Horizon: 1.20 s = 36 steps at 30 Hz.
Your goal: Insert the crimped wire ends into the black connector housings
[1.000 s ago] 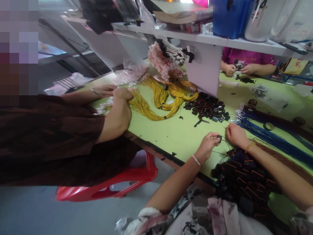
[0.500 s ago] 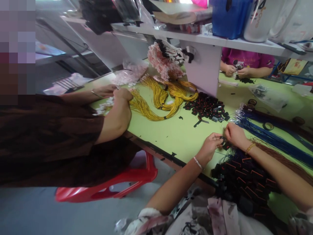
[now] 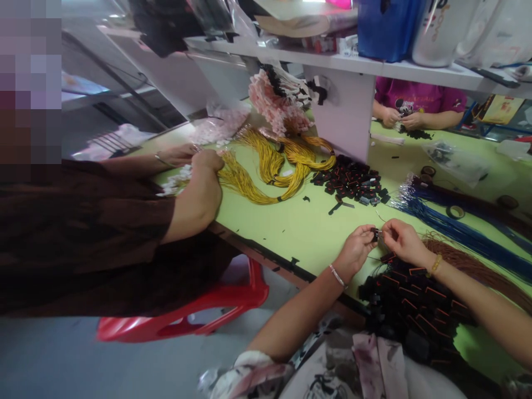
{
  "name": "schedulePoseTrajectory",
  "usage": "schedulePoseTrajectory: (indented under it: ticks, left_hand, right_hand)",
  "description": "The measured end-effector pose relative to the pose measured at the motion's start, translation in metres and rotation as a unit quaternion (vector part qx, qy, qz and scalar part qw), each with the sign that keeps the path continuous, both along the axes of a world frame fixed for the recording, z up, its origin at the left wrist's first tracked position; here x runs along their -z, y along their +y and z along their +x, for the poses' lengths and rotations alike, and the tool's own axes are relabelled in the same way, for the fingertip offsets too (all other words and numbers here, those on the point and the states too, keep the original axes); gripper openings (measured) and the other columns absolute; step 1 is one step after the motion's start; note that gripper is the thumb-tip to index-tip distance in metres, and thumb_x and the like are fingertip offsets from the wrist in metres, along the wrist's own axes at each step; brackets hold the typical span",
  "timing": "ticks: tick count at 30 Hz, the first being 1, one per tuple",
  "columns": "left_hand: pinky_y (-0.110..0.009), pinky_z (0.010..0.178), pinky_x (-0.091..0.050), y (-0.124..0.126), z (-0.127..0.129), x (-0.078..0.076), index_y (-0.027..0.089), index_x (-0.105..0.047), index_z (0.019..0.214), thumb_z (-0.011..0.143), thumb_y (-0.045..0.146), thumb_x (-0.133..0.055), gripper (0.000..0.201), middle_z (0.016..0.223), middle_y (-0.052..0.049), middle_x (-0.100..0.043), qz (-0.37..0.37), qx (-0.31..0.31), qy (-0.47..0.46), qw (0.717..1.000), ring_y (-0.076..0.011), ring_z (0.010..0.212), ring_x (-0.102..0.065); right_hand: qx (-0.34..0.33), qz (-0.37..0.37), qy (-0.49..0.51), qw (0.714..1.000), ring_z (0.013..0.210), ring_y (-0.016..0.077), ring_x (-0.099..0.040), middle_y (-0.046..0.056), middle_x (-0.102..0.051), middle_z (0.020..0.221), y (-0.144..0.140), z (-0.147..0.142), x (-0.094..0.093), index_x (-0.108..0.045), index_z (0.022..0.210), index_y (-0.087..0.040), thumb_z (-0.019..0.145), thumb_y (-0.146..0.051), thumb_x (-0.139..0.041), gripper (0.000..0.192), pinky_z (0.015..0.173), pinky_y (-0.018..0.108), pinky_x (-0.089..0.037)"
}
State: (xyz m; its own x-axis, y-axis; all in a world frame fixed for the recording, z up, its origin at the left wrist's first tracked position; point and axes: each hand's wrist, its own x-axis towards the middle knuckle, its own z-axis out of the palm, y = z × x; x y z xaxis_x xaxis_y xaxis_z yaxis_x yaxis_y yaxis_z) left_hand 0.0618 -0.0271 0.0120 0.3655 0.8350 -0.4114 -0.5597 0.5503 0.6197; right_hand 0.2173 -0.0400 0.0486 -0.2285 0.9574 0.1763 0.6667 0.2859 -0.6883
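The left hand point(image 3: 356, 249) and right hand point(image 3: 402, 241) meet fingertip to fingertip above the green table point(image 3: 299, 227), both pinched closed on a small black connector point(image 3: 375, 234) held between them. Thin dark wires trail from it toward the pile of black connectors with wires point(image 3: 411, 299) just below the right wrist. Beyond the hands lies a heap of loose black housings point(image 3: 353, 183), with blue wire bundles point(image 3: 457, 230) past the right hand. Well off to the left hand's side, a co-worker's hands point(image 3: 203, 166) grip yellow wire bundles point(image 3: 270, 169).
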Motion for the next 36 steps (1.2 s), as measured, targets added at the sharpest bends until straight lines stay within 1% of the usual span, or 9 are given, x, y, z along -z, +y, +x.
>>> schedulePoseTrajectory:
  ticks: [7, 13, 18, 21, 24, 27, 30, 34, 36]
  left_hand:
    - [-0.021, 0.064, -0.042, 0.002, 0.0, 0.004, 0.012, -0.06, 0.088, 0.071, 0.008, -0.063, 0.017, 0.078, -0.003, -0.058, -0.001, -0.004, -0.007, 1.0, -0.0088, 0.069, -0.054]
    - [-0.021, 0.065, -0.042, 0.002, 0.0, 0.003, 0.012, -0.06, 0.086, 0.071, 0.009, -0.064, 0.016, 0.079, -0.003, -0.057, 0.002, -0.003, 0.001, 1.0, -0.0087, 0.07, -0.054]
    - [-0.022, 0.066, -0.042, -0.001, 0.001, 0.0, 0.012, -0.061, 0.086, 0.068, 0.01, -0.068, 0.019, 0.081, -0.003, -0.058, 0.01, -0.009, 0.025, 1.0, -0.0085, 0.071, -0.054]
    - [-0.021, 0.066, -0.042, -0.003, 0.003, -0.002, 0.012, -0.061, 0.084, 0.067, 0.011, -0.071, 0.02, 0.081, -0.003, -0.059, 0.015, -0.01, 0.041, 0.999, -0.0084, 0.07, -0.053]
    - [-0.021, 0.065, -0.041, -0.003, 0.004, -0.003, 0.012, -0.061, 0.083, 0.066, 0.011, -0.07, 0.02, 0.079, -0.003, -0.059, 0.012, -0.017, 0.046, 0.999, -0.0082, 0.069, -0.054]
    - [-0.022, 0.065, -0.041, -0.001, 0.003, -0.004, 0.011, -0.061, 0.084, 0.066, 0.009, -0.068, 0.02, 0.078, -0.003, -0.06, 0.003, -0.023, 0.045, 0.999, -0.0085, 0.068, -0.054]
    - [-0.022, 0.064, -0.041, 0.0, 0.002, -0.004, 0.01, -0.061, 0.084, 0.065, 0.01, -0.069, 0.021, 0.076, -0.003, -0.059, 0.002, -0.025, 0.051, 0.998, -0.0084, 0.066, -0.054]
    - [-0.023, 0.064, -0.041, -0.003, 0.005, -0.001, 0.011, -0.06, 0.083, 0.064, 0.012, -0.072, 0.022, 0.073, -0.002, -0.059, 0.018, -0.017, 0.069, 0.997, -0.0088, 0.065, -0.054]
    - [-0.023, 0.063, -0.04, -0.006, 0.007, 0.0, 0.011, -0.06, 0.083, 0.065, 0.014, -0.071, 0.021, 0.072, -0.002, -0.058, 0.037, -0.017, 0.092, 0.995, -0.0087, 0.064, -0.053]
  right_hand:
    - [-0.011, 0.014, -0.057, 0.998, 0.061, 0.0139, -0.048, 0.001, -0.054, 0.067, 0.0, 0.0, 0.002, -0.049, 0.075, -0.02, 0.08, -0.02, -0.047, 0.005, 0.058, 0.024, -0.035]
    - [-0.014, 0.041, -0.115, 0.992, 0.065, 0.0152, -0.049, 0.004, -0.055, 0.072, 0.0, 0.0, 0.004, -0.05, 0.077, -0.019, 0.081, -0.019, -0.047, 0.005, 0.061, 0.026, -0.036]
    - [-0.046, 0.084, -0.172, 0.98, 0.07, 0.0181, -0.05, 0.006, -0.056, 0.076, 0.002, 0.001, 0.011, -0.051, 0.082, -0.017, 0.085, -0.019, -0.043, 0.008, 0.066, 0.028, -0.037]
    - [-0.066, 0.1, -0.189, 0.975, 0.071, 0.0196, -0.049, 0.008, -0.056, 0.075, 0.004, 0.001, 0.017, -0.051, 0.082, -0.017, 0.086, -0.018, -0.042, 0.01, 0.066, 0.03, -0.037]
    - [-0.062, 0.09, -0.165, 0.98, 0.07, 0.019, -0.05, 0.007, -0.056, 0.076, 0.005, 0.002, 0.017, -0.051, 0.082, -0.017, 0.086, -0.018, -0.043, 0.009, 0.066, 0.029, -0.038]
    - [-0.046, 0.056, -0.113, 0.991, 0.066, 0.0161, -0.05, 0.005, -0.056, 0.074, 0.005, 0.004, 0.013, -0.051, 0.08, -0.018, 0.085, -0.018, -0.045, 0.007, 0.064, 0.027, -0.038]
    - [-0.043, 0.034, -0.085, 0.995, 0.062, 0.0141, -0.049, 0.003, -0.056, 0.069, 0.005, 0.004, 0.01, -0.05, 0.075, -0.019, 0.082, -0.017, -0.046, 0.008, 0.061, 0.025, -0.036]
    - [-0.028, 0.015, -0.071, 0.997, 0.056, 0.0122, -0.046, 0.001, -0.055, 0.063, 0.004, 0.001, 0.011, -0.049, 0.07, -0.019, 0.078, -0.018, -0.049, 0.008, 0.056, 0.024, -0.033]
    - [-0.028, 0.001, -0.061, 0.998, 0.055, 0.0115, -0.044, 0.0, -0.054, 0.062, 0.004, 0.001, 0.011, -0.05, 0.068, -0.019, 0.076, -0.018, -0.051, 0.008, 0.055, 0.023, -0.032]
